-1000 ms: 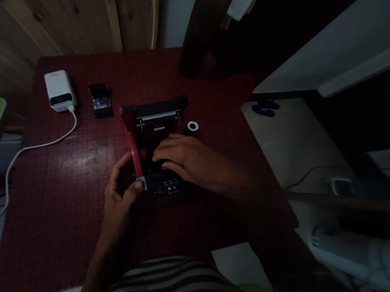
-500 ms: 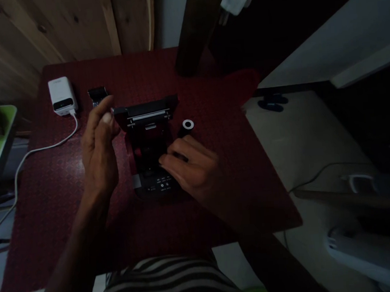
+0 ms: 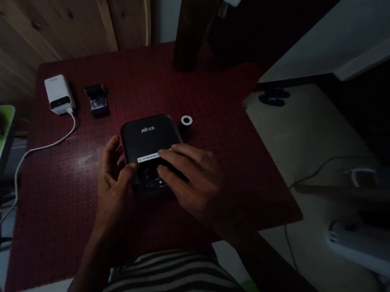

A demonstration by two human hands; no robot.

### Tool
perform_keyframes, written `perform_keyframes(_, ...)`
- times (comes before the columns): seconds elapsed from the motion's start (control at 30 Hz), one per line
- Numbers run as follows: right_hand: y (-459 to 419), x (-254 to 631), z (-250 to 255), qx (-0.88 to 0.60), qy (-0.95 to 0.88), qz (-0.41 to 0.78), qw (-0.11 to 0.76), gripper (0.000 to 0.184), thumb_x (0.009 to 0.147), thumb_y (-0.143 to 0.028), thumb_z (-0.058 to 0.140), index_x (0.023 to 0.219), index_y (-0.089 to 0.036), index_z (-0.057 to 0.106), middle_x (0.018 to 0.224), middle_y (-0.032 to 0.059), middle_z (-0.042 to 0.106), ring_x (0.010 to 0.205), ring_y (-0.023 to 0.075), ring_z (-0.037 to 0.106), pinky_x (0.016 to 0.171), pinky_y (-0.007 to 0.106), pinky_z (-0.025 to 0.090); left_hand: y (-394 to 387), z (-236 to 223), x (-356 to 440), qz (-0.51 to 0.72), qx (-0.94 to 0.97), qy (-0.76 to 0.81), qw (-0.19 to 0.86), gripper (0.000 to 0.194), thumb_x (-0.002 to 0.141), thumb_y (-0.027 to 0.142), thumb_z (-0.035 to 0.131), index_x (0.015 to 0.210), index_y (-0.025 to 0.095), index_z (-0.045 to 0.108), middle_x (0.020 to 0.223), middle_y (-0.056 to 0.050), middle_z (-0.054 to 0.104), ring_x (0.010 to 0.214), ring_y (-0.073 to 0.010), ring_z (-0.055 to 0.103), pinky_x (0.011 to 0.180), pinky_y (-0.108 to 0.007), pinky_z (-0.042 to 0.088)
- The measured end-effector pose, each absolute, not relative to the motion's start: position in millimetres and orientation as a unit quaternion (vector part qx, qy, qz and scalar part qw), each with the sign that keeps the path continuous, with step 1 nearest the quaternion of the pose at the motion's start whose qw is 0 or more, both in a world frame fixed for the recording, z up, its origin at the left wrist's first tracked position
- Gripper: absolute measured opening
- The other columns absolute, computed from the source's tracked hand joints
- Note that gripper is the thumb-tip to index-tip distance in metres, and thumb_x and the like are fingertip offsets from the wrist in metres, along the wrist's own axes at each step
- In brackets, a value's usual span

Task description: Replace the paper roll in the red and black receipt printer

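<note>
A small black printer (image 3: 149,138) with its lid down sits in the middle of the dark red table (image 3: 68,195). My left hand (image 3: 114,187) cups its left front corner, thumb on top and fingers curled against the side. My right hand (image 3: 192,179) lies over the front right of the printer, fingers stretched across the button panel. A small roll with a white end (image 3: 186,121) lies just right of the printer.
A white power bank (image 3: 58,94) with a white cable (image 3: 31,150) sits at the table's far left, a small black part (image 3: 96,100) beside it. A dark bottle (image 3: 192,30) stands at the far edge. The table's right edge drops to the floor.
The printer's lid, open before, is now down. My left hand went up to the lid and came back to the front left corner. My right hand stayed on the front.
</note>
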State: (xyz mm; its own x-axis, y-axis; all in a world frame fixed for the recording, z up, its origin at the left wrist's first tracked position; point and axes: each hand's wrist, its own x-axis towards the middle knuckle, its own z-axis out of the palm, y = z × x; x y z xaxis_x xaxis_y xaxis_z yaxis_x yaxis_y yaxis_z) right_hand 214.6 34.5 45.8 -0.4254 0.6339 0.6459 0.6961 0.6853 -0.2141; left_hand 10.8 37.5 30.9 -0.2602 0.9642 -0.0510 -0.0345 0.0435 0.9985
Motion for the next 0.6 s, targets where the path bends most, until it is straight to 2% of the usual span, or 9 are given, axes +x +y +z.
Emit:
perform_keyframes(0.13,34,215,43,-0.399,-0.837,0.008,0.373,0.025,0.111,-0.006,0.068,0.112,-0.025,0.084,0.136,0.0097,0.089,0.13,0.028,0.084,0.11,0.049,0.065,33,26,14,0.546,0.394,0.541,0.504,0.064,0.092,0.034,0.084,0.155,0.029,0.071,0.169,-0.009,0.068,0.158,-0.0357,0.064,0.128,-0.048,0.055)
perform_keyframes(0.47,32,211,42,-0.403,-0.832,0.03,0.381,0.016,0.113,-0.014,0.069,0.117,-0.013,0.084,0.13,0.0155,0.09,0.128,0.0307,0.086,0.109,0.046,0.07,34,21,12,0.553,0.386,0.541,0.501,0.066,0.091,0.031,0.085,0.156,0.03,0.075,0.168,-0.006,0.07,0.16,-0.0349,0.062,0.132,-0.047,0.051)
perform_keyframes(0.6,27,216,38,-0.405,-0.818,0.064,0.404,0.025,0.114,-0.015,0.067,0.137,-0.016,0.078,0.138,0.0152,0.088,0.137,0.0287,0.081,0.115,0.047,0.069,27,16,11,0.562,0.364,0.54,0.51,0.062,0.093,0.036,0.088,0.154,0.032,0.077,0.164,-0.006,0.073,0.155,-0.0355,0.067,0.127,-0.049,0.056)
